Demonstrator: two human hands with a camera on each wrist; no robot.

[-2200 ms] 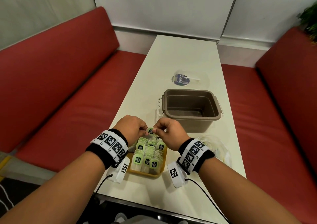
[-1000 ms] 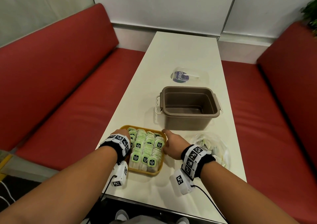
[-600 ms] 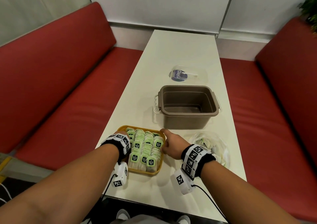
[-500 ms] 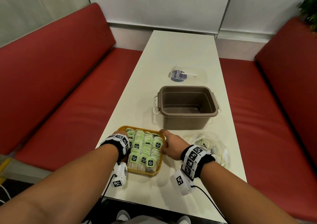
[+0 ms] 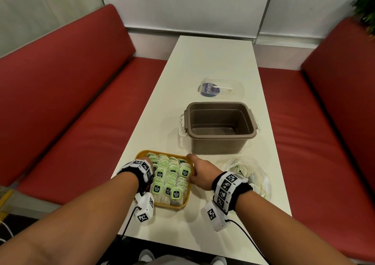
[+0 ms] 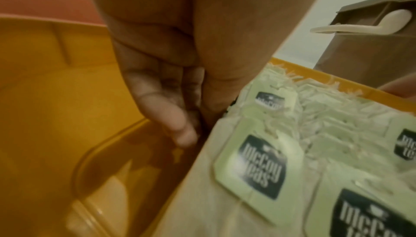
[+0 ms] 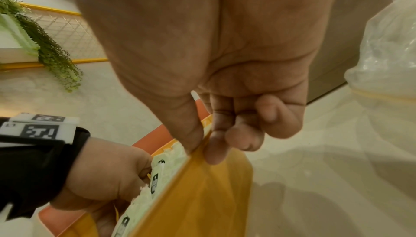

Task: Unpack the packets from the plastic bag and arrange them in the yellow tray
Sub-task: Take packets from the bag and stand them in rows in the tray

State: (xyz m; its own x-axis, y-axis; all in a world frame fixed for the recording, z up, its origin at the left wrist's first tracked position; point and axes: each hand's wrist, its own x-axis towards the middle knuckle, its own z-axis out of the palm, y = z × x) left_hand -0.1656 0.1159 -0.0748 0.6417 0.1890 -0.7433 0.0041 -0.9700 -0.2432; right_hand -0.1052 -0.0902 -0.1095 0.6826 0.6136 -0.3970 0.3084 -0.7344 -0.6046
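Observation:
The yellow tray [image 5: 183, 205] sits near the table's front edge, packed with rows of green tea packets [image 5: 169, 176]. My right hand [image 5: 191, 167] pinches the tray's right rim, thumb inside and fingers outside, as the right wrist view shows [image 7: 202, 148]. My left hand [image 5: 145, 159] is at the tray's left side; in the left wrist view its fingers [image 6: 182, 130] point down into the gap between the tray wall [image 6: 56, 98] and the packets [image 6: 258, 166]. The clear plastic bag [image 5: 246, 171] lies right of the tray with a few packets inside.
An empty brown tub [image 5: 219, 126] with white handles stands just behind the tray. Beyond it lies a clear lid with a purple label [image 5: 215, 87]. Red benches flank the narrow white table [image 5: 213, 57]. The table's front edge is close below the tray.
About two seconds ago both hands pinched one packet above the tray. They have since dropped to the tray's left and right sides and have held there over the last second.

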